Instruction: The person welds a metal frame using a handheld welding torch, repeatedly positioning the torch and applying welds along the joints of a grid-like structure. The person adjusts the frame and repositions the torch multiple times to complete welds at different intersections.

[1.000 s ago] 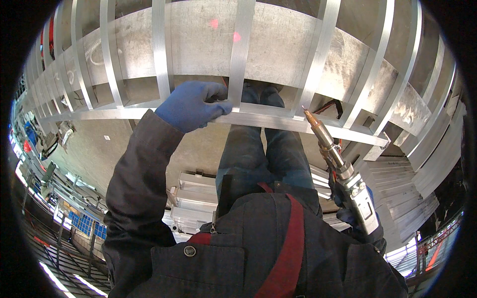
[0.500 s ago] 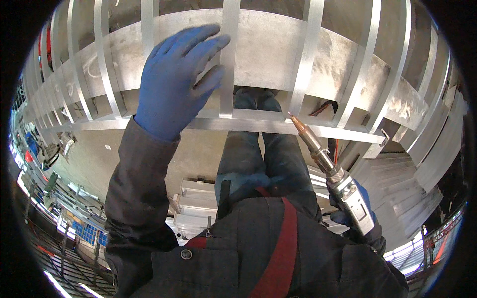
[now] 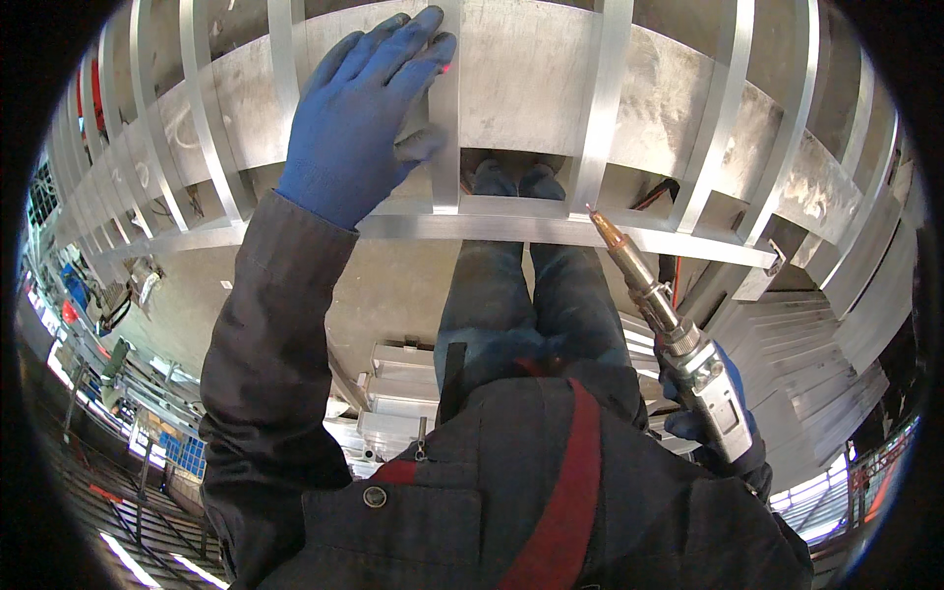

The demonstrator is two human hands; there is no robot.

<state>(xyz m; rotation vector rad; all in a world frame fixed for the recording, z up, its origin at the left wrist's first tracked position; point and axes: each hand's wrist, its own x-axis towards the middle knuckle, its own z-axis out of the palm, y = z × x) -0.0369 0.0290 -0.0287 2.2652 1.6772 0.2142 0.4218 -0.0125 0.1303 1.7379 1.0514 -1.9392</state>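
My left hand (image 3: 359, 128), in a blue glove, reaches forward over a metal frame with its fingers stretched out and palm down. Its fingertips lie beside or against an upright bar (image 3: 445, 147); contact is hard to tell. A small red light spot shows near one fingertip. Wrapped around the grip of a welding torch (image 3: 665, 320) is my right hand (image 3: 686, 425), also blue-gloved and partly hidden behind the tool. The torch's copper-coloured nozzle tilts up and left, its tip close to where another bar (image 3: 597, 128) meets the long rail (image 3: 501, 229).
Behind the bars runs a wide flat metal plate (image 3: 526, 84). Stacked metal sheets (image 3: 787, 369) lie on the right, and metal profiles (image 3: 398, 393) sit low beside my legs. Black and red cables (image 3: 657, 194) pass under the frame. Racks and clutter line the left side.
My left hand has moved farther forward along the upright bar, and a red spot now shows at its fingertips. The torch stays in my right hand, its tip slightly farther right in view.
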